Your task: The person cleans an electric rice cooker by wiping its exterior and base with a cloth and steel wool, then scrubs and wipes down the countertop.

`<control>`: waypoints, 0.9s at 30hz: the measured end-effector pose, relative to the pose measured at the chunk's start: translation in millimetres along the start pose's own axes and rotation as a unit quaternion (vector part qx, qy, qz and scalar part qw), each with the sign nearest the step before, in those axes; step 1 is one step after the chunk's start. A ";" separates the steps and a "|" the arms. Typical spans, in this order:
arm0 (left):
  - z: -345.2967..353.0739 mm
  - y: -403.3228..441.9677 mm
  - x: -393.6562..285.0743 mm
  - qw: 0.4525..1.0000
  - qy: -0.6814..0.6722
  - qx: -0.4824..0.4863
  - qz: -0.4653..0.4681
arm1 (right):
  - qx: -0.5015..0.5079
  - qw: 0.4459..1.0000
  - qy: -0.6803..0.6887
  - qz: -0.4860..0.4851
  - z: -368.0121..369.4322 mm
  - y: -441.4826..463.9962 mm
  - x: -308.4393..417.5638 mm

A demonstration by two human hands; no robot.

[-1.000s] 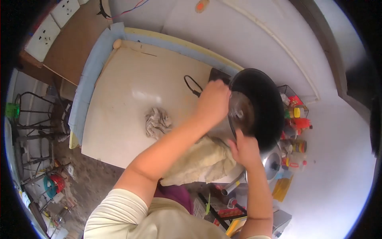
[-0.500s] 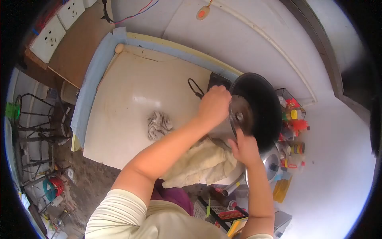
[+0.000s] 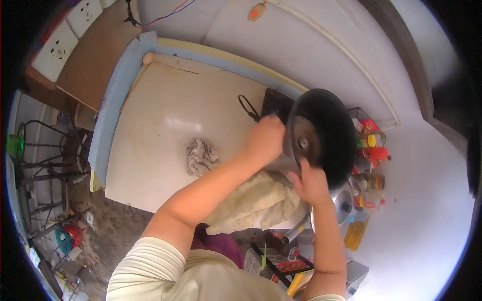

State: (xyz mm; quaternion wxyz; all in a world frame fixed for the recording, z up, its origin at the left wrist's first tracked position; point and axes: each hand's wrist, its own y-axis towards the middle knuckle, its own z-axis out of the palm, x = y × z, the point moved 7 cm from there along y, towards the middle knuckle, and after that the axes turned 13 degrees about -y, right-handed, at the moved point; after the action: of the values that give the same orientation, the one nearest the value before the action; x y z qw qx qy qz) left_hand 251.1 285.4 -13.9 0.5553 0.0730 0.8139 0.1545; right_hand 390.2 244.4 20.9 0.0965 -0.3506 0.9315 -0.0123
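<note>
A deep black pot (image 3: 335, 135) is tipped on its side at the right end of the table, its opening toward the right. Inside is a brownish, shiny round patch with a bright spot. My right hand (image 3: 312, 184) grips its near rim, thumb apart from the fingers. Against the left outer side of the pot is my left hand (image 3: 267, 139), fingers curled closed; whatever they hold is hidden. Below the hands, a beige cloth (image 3: 251, 203) drapes over the table's front edge. Left of my left hand lies a crumpled grey rag (image 3: 201, 156).
Behind the pot sits a dark flat appliance (image 3: 275, 104) with a black cord (image 3: 247, 108). A wire basket (image 3: 369, 120), several bottles and jars (image 3: 371, 153), and a metal lid (image 3: 344, 205) stand at the right. The pale table (image 3: 145, 130) has a blue-lined border.
My left hand has shifted slightly left and down along the pot's outer side. My right hand stays at the rim. The view has moved slightly.
</note>
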 end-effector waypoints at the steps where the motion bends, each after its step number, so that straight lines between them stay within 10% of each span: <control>1: 6.7 -14.6 11.9 0.999 0.019 0.040 -0.023 | -0.003 1.000 0.001 -0.003 -0.3 -0.7 0.6; 9: -66.4 -111.5 58.1 0.996 0.088 -0.016 -0.025 | -0.005 1.000 0.002 0.004 -1.3 2.3 0.2; 13: -135.7 -136.9 115.3 0.951 0.211 0.003 -0.227 | 0.003 1.000 -0.006 0.017 1.9 2.1 -1.0; 16: -148.2 -150.8 122.4 0.911 0.402 0.007 -0.097 | -0.005 1.000 -0.001 0.017 1.4 1.5 -0.4; 25: -69.0 -166.3 192.7 0.932 0.058 -0.036 -0.357 | -0.015 1.000 -0.002 0.019 -1.1 1.7 -0.3; 27: -53.8 -158.4 174.5 0.951 -0.070 -0.083 -0.291 | -0.010 1.000 0.003 0.021 -0.3 1.7 -0.7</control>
State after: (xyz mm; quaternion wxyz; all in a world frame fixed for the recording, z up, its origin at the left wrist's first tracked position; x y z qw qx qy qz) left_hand 144.6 177.7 -202.3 0.6360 -0.2028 0.7431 0.0476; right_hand 389.6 246.0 21.2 0.0902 -0.3323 0.9389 -0.0019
